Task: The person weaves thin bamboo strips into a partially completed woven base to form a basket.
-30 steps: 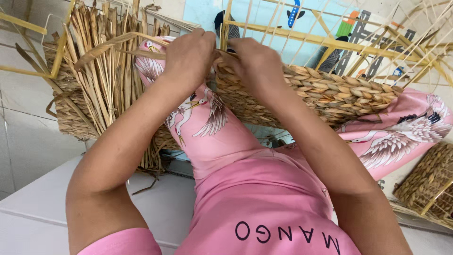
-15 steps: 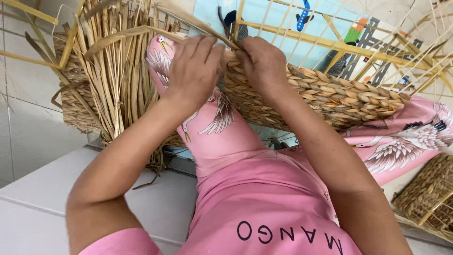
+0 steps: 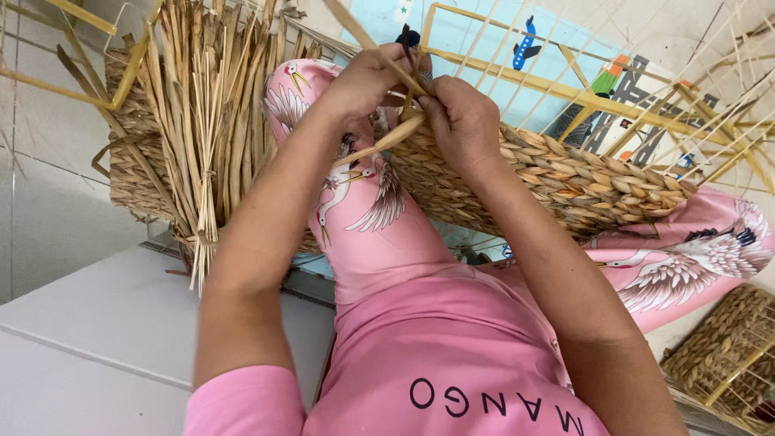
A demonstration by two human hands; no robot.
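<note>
A half-woven basket (image 3: 597,182) of braided straw on a yellow wire frame (image 3: 565,89) rests across my knees, which are in pink trousers with bird prints. My left hand (image 3: 367,81) pinches a flat straw strand (image 3: 387,137) at the basket's woven edge, by an upright frame wire. My right hand (image 3: 464,121) presses on the weave right beside it and grips the same strand's end. Both hands touch each other over the rim.
A bundle of loose dry straw (image 3: 206,121) stands at the left against another woven basket (image 3: 133,173). A finished woven basket (image 3: 731,359) sits at the lower right. A colourful play mat (image 3: 517,56) lies beyond the frame; a white ledge (image 3: 89,323) is at lower left.
Both hands have shifted slightly left along the rim and drawn closer, and the strand now sticks out below the left hand. The view has tilted a little.
</note>
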